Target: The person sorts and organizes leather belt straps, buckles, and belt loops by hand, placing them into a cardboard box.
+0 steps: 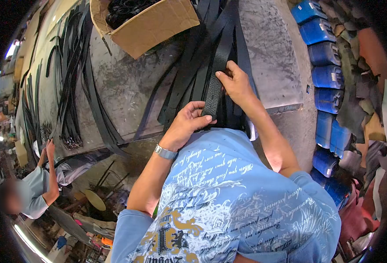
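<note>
A black strap [213, 94] with a textured, woven-looking surface runs down toward my body over a pile of other long black straps [195, 57]. My left hand [188, 121], with a metal watch on the wrist, pinches the strap's near end between thumb and fingers. Higher up the same strap, my right hand [236, 82] grips its edge with thumb and index finger. Under and around both hands lie the other flat black straps, which hang over the table's near edge.
An open cardboard box [152, 30] with black items stands on the grey table [130, 79]. More black strap bundles [68, 83] lie to the left. A co-worker [38, 184] is at the lower left. Several blue containers [327, 76] line the floor at right.
</note>
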`<action>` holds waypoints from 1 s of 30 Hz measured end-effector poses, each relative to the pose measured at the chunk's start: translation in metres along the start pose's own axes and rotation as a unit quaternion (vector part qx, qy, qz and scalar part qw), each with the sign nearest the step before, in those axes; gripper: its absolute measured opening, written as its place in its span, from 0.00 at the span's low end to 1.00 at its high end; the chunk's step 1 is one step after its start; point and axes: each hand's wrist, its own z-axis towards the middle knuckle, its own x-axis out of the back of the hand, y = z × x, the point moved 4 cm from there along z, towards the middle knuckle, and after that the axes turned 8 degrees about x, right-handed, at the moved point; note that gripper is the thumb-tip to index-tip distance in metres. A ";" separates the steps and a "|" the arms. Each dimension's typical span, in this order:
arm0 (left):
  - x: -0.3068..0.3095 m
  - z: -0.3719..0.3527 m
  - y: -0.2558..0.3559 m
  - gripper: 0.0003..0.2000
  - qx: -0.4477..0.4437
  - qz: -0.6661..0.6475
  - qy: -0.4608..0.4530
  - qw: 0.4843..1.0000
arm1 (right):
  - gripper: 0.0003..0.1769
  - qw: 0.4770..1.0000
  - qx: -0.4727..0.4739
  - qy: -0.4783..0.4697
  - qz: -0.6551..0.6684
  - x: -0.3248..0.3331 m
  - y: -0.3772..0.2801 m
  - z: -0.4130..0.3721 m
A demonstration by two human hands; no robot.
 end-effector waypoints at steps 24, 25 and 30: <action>-0.009 0.019 0.025 0.30 -0.042 0.043 0.046 0.997 | 0.09 0.995 -0.054 -0.044 0.071 -0.014 0.009 -0.013; -0.010 0.018 0.026 0.30 -0.049 0.038 0.038 0.997 | 0.09 0.995 -0.056 -0.043 0.071 -0.013 0.010 -0.013; -0.010 0.014 0.028 0.31 -0.055 0.026 0.029 0.998 | 0.10 0.992 -0.065 -0.049 0.094 -0.009 0.014 -0.012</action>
